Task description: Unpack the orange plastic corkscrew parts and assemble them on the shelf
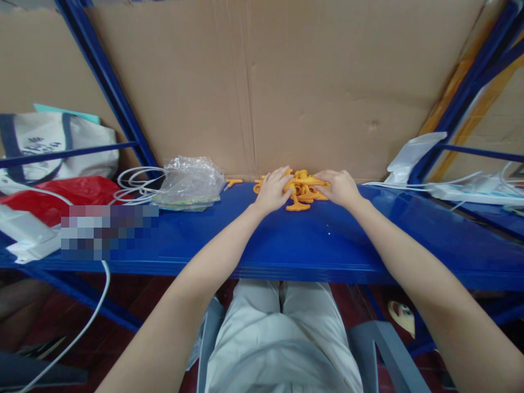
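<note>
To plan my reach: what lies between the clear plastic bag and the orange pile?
One small orange piece lies near the cardboard; otherwise, the blue surface between bag and pile looks bare in the head view.

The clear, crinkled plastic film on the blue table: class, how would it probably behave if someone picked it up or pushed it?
The clear, crinkled plastic film is probably floppy, as it lies in loose creases. It looks light for its bulk, being thin and see-through. Pushed, it might slide or crumple over the flat multicoloured items beneath it.
</note>
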The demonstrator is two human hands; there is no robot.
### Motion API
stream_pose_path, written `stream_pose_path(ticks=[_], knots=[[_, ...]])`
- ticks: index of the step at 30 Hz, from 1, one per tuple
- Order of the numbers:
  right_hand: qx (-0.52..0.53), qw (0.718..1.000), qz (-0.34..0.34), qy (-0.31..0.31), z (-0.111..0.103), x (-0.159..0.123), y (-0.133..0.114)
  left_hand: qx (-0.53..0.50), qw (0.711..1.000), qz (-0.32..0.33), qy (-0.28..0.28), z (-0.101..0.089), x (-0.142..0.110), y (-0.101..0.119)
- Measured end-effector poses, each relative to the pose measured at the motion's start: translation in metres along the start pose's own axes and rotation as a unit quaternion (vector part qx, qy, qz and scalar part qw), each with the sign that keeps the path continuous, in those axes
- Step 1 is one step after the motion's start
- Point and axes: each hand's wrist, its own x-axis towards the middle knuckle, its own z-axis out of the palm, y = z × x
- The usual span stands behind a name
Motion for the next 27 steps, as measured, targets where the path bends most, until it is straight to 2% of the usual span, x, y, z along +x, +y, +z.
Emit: stream_pose_path(ticks=[4,8,11,13,16,20,24,27], knots=[[-0.029,0.999,-0.03,0.002,0.008,0.0,-0.013,0.028,0.999,-0.028,-0.02,-0.004,0.0,-0.002],[-0.015,0.999,-0.042,0.007,0.015,0.0,-0.018,0.029,0.996,-0.068,-0.05,-0.009,-0.001,-0.001],[0.048,0.998,-0.04,0.015,0.021,0.001,-0.015,0.025,0.994,-0.092,-0.054,-0.01,0.0,0.001],[0.127,0.991,-0.025,0.039,0.026,0.002,-0.011,0.018,0.995,-0.092,-0.043,-0.008,0.0,-0.001],[0.272,0.959,0.03,0.068,0.033,0.003,-0.004,-0.002,0.995,-0.093,-0.015,-0.007,0.0,-0.005],[0.427,0.899,0.091,0.037,0.041,0.006,0.001,-0.023,0.995,-0.093,0.014,-0.007,-0.001,-0.01],[0.5,0.859,0.109,0.006,0.045,0.007,0.001,-0.031,0.995,-0.084,0.033,-0.005,0.0,-0.015],[0.51,0.854,0.103,0.003,0.046,0.008,0.002,-0.031,0.996,-0.07,0.036,-0.003,0.0,-0.02]])
